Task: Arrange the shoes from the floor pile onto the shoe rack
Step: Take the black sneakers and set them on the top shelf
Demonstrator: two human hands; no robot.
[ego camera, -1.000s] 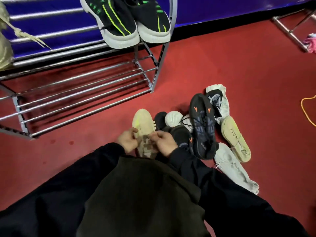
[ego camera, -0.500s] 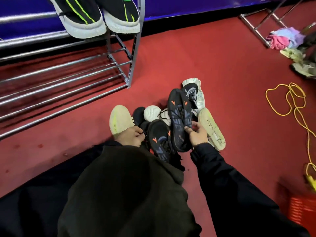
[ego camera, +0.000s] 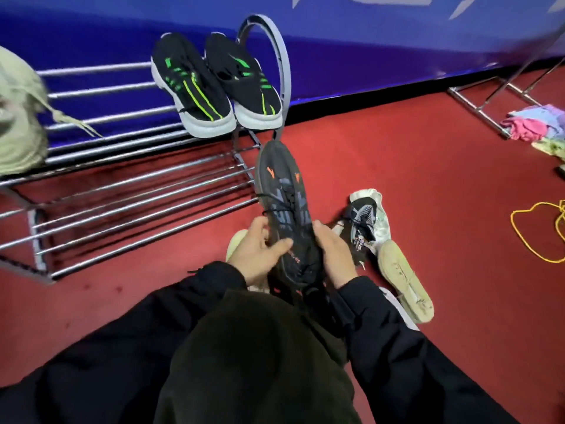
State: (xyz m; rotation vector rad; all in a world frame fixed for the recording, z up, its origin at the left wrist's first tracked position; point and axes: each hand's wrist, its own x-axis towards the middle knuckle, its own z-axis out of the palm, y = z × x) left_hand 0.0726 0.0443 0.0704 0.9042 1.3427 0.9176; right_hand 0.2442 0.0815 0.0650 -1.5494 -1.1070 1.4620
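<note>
Red carpeted floor (ego camera: 428,185) bounded at the rear by a blue wall panel (ego camera: 367,56). At far left, a pale green shoe (ego camera: 18,117) with trailing laces rests on the upper tier of a chrome-barred shoe rack (ego camera: 122,203); the lower tier's bars are bare. Toward the rack's right end, a pair of black sneakers with green stripes (ego camera: 214,87) sits side by side on the upper tier, white-soled toes facing the viewer. In the centre foreground, a black sneaker with orange marks (ego camera: 284,209) is held off the floor, toe pointing toward the rack's right end post. The left hand (ego camera: 260,255) grips its left side, thumb across the upper near the laces; the right hand (ego camera: 333,255) clasps its right side near the heel; both grips are closed on this shoe. Beneath the hands, a cream shoe (ego camera: 235,243) is partly hidden. To the right on the floor lie a black-and-white shoe (ego camera: 365,218) and a beige shoe, sole up (ego camera: 403,286). Farther right: a heap of pink and blue cloth (ego camera: 535,123) and a yellow cord (ego camera: 538,237).
</note>
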